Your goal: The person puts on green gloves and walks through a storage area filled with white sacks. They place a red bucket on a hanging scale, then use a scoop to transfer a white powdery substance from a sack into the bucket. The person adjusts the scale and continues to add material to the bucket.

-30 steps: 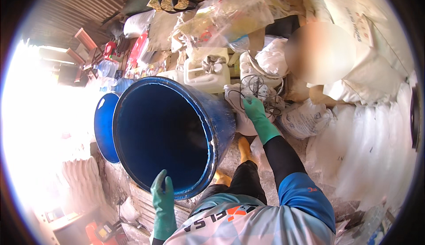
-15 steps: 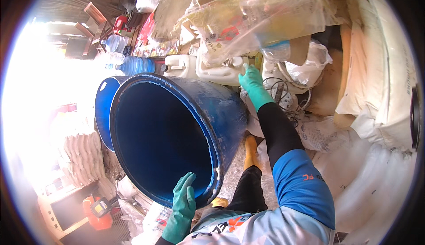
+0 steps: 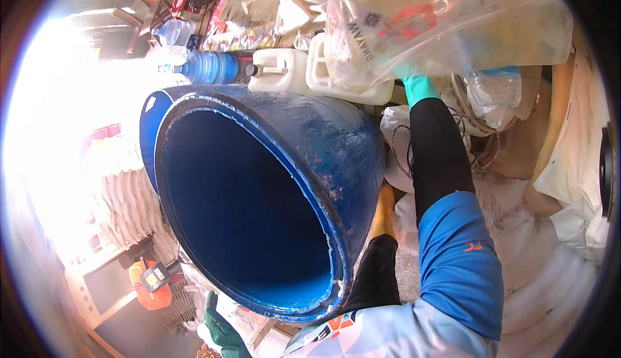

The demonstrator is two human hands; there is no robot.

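Note:
A large blue barrel (image 3: pixel 349 144) stands before me with its wide mouth toward me and its dark blue inside showing. My right hand (image 3: pixel 419 87), in a green rubber glove, is stretched out past the barrel beside a white jerrycan (image 3: pixel 372 94). Its fingers are hidden behind clear plastic sheeting (image 3: pixel 446 41). My left hand (image 3: pixel 226 335), gloved in green too, is low at the bottom edge, below the barrel's rim and apart from it. One of its digits points up, away from the rest, and I see nothing gripped in it.
Another blue barrel (image 3: pixel 150 125) stands behind the first. A second white jerrycan (image 3: pixel 278 81) and a blue water bottle (image 3: pixel 210 68) line the far side. White sacks (image 3: pixel 576 164) pile up at the right; an orange object (image 3: pixel 150 291) lies at lower left. Cables (image 3: pixel 488 154) hang near my right arm.
My right hand has reached farther away and in behind the plastic sheeting. My left hand has left the barrel's rim and dropped down and left. The view has shifted.

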